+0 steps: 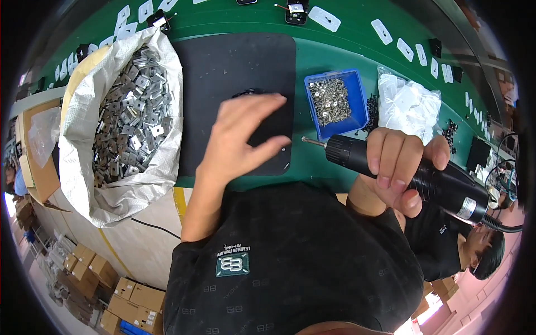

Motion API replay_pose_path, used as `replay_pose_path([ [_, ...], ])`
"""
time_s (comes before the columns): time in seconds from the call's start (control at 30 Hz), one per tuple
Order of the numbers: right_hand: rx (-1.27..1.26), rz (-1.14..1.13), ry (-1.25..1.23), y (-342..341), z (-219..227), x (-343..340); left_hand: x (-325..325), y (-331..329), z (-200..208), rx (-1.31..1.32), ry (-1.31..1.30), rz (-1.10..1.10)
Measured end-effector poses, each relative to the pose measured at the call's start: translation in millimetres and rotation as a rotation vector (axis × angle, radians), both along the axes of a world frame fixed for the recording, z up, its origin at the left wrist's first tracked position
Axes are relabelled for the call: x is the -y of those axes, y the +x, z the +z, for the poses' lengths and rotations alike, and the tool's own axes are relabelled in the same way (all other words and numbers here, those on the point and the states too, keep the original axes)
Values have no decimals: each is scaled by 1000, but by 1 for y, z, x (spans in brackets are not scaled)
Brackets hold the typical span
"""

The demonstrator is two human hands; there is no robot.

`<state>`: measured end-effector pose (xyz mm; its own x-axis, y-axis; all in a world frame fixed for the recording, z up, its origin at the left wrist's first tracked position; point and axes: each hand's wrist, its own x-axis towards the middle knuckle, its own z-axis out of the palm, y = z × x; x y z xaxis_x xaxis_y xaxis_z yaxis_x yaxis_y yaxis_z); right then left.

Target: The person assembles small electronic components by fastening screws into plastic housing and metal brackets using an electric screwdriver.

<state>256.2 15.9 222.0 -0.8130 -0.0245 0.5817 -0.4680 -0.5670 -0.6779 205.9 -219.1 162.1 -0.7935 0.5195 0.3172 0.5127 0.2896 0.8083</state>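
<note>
hidden: black part (pixel 249 91) on mat (pixel 229 61), mostly behind left hand (pixel 240 134); hard to outline, with unclear contact at fingers
left hand: thumb and fingers spread wide apart, above mat
right hand (pixel 397 162): clamped around driver (pixel 446 187), covering the middle of its body, right of mat; cord (pixel 499 225) cut off at dark edge of view; bit (pixel 316 142) pointing left, near tray (pixel 362 106), too small at tip to read
black pieces (pixel 372 109) between tray and bag (pixel 410 103), too small to sort out

surface: green table (pixel 315 58) under round-cornered mat; beyond, green strip (pixel 357 39) with white plates (pixel 325 19) and black cases (pixel 296 12), some cut off at top
room: pale floor (pixel 148 243), yellow lines (pixel 180 204); stacked cartons (pixel 92 265) lower left; co-worker (pixel 444 243) in black at right

materials: woven white sack (pixel 81 167) with crumpled rim, full of shiny square metal pieces (pixel 134 111) with holes; blue tray, heaped with silvery screws (pixel 332 100); wrinkled, see-through bag with indistinct whitish contents; black cylindrical driver, ribbed near front
</note>
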Motion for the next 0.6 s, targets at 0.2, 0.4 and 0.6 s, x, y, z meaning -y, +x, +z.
replay_pose_path([
  [0.2,-27,-7,-14,2,3,6,-24,12,-12,-21,158,-152],
  [0.4,-30,16,-9,2,-1,5,-24,19,-13,-48,170,-110],
  [0.6,-34,72,0,-4,-6,9,-19,20,-6,-177,83,-43],
])
